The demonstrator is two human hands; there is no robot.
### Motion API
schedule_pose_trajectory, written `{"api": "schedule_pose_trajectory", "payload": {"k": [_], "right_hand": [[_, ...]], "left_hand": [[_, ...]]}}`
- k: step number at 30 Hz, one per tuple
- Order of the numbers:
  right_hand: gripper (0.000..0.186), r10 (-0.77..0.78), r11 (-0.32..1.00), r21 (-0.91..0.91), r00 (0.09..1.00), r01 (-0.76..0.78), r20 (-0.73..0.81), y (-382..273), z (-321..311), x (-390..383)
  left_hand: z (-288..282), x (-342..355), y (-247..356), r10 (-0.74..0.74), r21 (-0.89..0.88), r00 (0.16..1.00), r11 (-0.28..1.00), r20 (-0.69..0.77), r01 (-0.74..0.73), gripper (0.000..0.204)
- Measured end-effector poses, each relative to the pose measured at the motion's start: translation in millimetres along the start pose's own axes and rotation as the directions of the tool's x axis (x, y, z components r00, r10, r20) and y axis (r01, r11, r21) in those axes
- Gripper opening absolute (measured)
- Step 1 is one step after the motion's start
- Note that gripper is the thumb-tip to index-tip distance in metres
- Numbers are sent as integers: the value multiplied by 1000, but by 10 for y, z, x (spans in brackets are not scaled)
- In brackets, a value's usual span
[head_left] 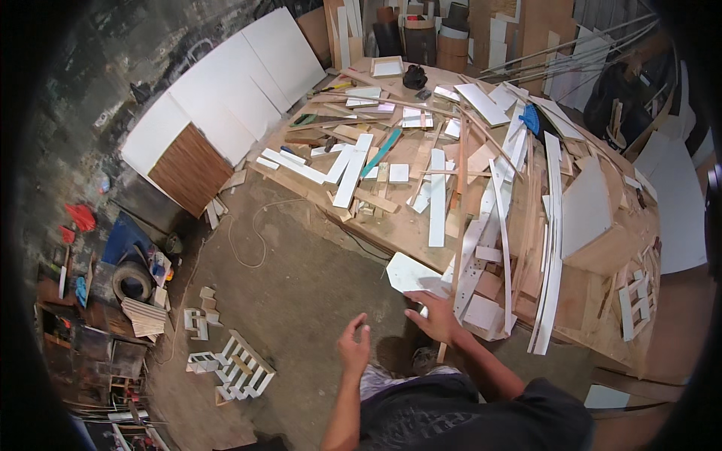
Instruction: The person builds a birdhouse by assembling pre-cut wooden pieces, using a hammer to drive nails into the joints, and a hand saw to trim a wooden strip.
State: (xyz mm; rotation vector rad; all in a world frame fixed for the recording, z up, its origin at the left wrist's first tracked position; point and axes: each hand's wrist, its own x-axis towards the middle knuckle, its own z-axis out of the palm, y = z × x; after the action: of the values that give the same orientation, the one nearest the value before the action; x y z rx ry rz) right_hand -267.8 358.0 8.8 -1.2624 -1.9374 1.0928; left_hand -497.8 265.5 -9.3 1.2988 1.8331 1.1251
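My left hand (353,346) hangs over the floor in front of my body, thumb apart from loosely bent fingers, nothing visible in it. To its right, my right hand (435,317) reaches the near edge of the workbench with fingers stretched and spread. Just beyond its fingertips lies a white board (410,273) with angled corners, jutting past the bench edge. The fingers overlap the board's near side; whether they touch it I cannot tell. Beside this hand, a long white perforated strip (472,255) and a small white block (480,312) rest on the bench.
Wood strips and white offcuts cover the workbench (301,171). Long white strips (551,248) overhang its near edge, left of a box-like wooden piece (590,214). A slatted white wooden piece (244,368) stands on the floor, where a cable (263,248) curls. White panels (226,83) lean against the wall.
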Motion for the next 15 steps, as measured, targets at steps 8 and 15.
{"api": "schedule_pose_trajectory", "payload": {"k": [8, 15], "right_hand": [[44, -15, 1000, 23, 1000, 14, 26, -451, 1030, 1134], [39, 301, 951, 120, 939, -284, -166, -883, 2092, 1839]], "left_hand": [[-847, 1270, -831, -58, -38, 997, 997, 41, 60, 29], [-1890, 2513, -1241, -76, -225, 942, 962, 327, 156, 33]]}}
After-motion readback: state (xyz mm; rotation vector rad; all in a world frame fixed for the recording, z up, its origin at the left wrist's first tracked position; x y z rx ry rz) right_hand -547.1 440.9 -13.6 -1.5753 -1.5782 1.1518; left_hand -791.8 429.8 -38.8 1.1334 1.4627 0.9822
